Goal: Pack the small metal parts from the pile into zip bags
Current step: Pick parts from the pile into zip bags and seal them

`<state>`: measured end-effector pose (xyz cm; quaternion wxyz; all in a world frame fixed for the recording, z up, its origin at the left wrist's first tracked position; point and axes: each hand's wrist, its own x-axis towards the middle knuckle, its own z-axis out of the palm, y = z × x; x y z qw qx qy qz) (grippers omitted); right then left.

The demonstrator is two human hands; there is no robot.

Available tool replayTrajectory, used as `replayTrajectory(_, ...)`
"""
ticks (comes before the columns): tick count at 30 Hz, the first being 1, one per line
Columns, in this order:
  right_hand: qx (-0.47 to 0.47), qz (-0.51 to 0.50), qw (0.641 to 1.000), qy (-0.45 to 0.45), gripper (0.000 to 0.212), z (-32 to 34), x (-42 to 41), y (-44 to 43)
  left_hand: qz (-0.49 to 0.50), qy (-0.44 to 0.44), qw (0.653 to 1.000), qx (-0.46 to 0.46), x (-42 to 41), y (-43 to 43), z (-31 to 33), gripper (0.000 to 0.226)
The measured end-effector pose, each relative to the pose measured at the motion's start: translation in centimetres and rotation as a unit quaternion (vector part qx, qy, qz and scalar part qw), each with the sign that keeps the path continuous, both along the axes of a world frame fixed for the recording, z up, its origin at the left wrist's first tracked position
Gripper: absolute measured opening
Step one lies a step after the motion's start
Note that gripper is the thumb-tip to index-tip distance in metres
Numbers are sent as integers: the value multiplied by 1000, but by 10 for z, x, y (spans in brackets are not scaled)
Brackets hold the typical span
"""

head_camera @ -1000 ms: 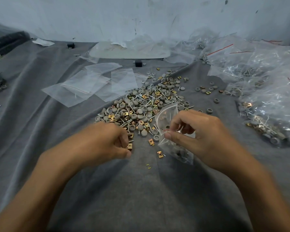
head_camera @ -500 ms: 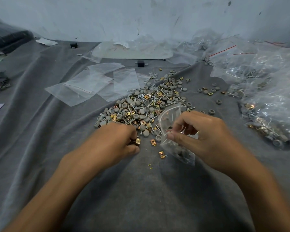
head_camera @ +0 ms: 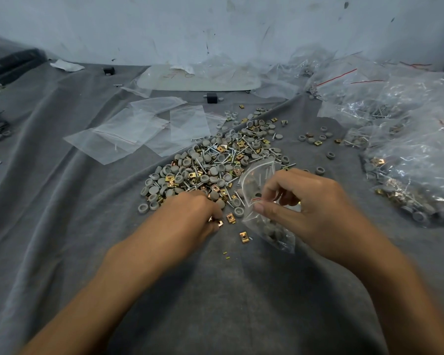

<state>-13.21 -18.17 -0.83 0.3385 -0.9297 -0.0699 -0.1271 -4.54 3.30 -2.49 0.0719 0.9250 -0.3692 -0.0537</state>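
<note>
Right hand [head_camera: 315,213] pinches the zip bag [head_camera: 254,180] open-mouthed just right of the pile [head_camera: 210,162] — likely so the left hand [head_camera: 190,216], grip pinching a brass clip [head_camera: 219,222], has a short drop

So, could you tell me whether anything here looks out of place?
Only strays: a loose brass clip lies on the grey cloth apart from the pile, and several grey caps sit scattered to its right.
</note>
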Motion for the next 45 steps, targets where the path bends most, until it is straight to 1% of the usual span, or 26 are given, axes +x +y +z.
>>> replayTrajectory(2,-4,0,1000,2,18,0,0,0,1,-2,1000,-6,0,0,1,19)
replayTrajectory(5,-10,-2,1000,3,18,0,0,1,14,8,999,-42,0,2,2,6)
replayTrajectory(8,-19,-2,1000,6,18,0,0,1,19,42,997,-70,0,2,1,21)
replayTrajectory(11,-22,-3,1000,13,20,0,0,2,34,64,992,-101,2,3,6,15)
replayTrajectory(13,-23,0,1000,15,21,-1,0,3,49,64,982,-171,6,6,11,8)
replayTrajectory(15,-22,2,1000,18,21,-1,1,6,57,53,963,-258,9,10,16,4)
replayTrajectory(18,-28,5,999,22,20,-2,2,8,46,73,920,-383,9,10,20,9)
replayTrajectory(20,-34,6,999,20,21,-3,3,9,32,92,895,-436,6,4,20,10)
replayTrajectory(24,-32,9,999,8,22,-5,4,12,9,116,885,-450,3,-11,16,12)
replayTrajectory(27,-20,10,1000,0,22,-5,3,12,13,99,895,-435,3,-13,12,15)
replayTrajectory(29,-22,10,1000,2,23,-5,3,11,12,105,895,-434,2,-13,13,18)
replayTrajectory(32,-28,7,1000,5,22,-3,3,9,7,138,878,-459,1,-12,18,21)
replayTrajectory(34,-25,-2,1000,-1,19,-2,2,5,23,135,870,-474,4,-8,21,14)
replayTrajectory(35,-21,-8,1000,-3,18,-1,2,2,34,120,878,-461,6,-3,22,9)
replayTrajectory(36,-16,-14,1000,-3,17,0,1,0,41,98,900,-423,9,1,23,6)
replayTrajectory(38,-11,-21,1000,-4,17,1,0,-4,34,50,961,-271,11,11,24,6)
replayTrajectory(39,-10,-23,1000,-4,18,1,0,-5,24,42,981,-188,12,15,24,8)
replayTrajectory(40,-11,-23,1000,-3,18,1,0,-5,15,50,991,-122,12,17,23,11)
replayTrajectory(42,-11,-22,1000,0,19,1,0,-4,3,79,996,-31,10,19,20,15)
replayTrajectory(44,-11,-21,1000,1,19,0,0,-4,-3,91,996,16,10,19,16,18)
replayTrajectory(45,-12,-20,1000,1,19,0,0,-3,0,98,995,21,11,19,15,18)
